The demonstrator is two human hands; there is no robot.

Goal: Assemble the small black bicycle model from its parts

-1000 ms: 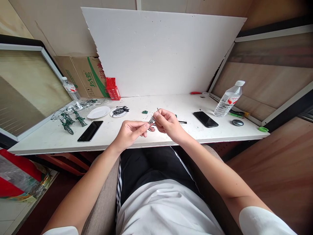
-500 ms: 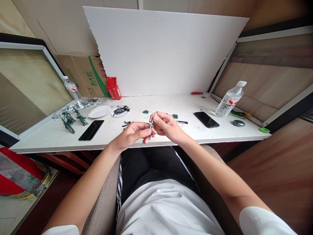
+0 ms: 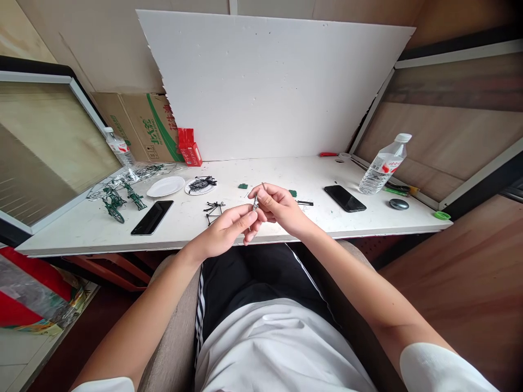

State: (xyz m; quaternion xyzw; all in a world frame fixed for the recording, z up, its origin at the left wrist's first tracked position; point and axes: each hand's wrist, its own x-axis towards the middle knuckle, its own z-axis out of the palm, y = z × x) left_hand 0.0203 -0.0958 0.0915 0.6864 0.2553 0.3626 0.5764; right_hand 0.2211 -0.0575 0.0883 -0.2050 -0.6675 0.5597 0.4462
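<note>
In front of the table's near edge, my left hand (image 3: 229,227) pinches a small grey part (image 3: 255,202) between thumb and fingers. Its exact kind is too small to make out. My right hand (image 3: 280,208) closes on the upper end of the same part, and a thin brownish tip (image 3: 263,186) sticks up beyond its fingers. Just behind my left hand lies a thin black plastic frame (image 3: 213,209), partly covered by the hand. Small green pieces (image 3: 243,186) and a black strip (image 3: 305,203) lie on the table around my hands.
The white table (image 3: 261,169) holds two phones (image 3: 345,198), a paper plate (image 3: 165,187), another plate with tangled black parts (image 3: 202,185), and green model bicycles (image 3: 112,204). A water bottle (image 3: 384,164) stands right. A white board (image 3: 278,90) rises at the back.
My left hand has turned and shifted slightly right and down, uncovering more of the black frame behind it. The small part stays between both hands.
</note>
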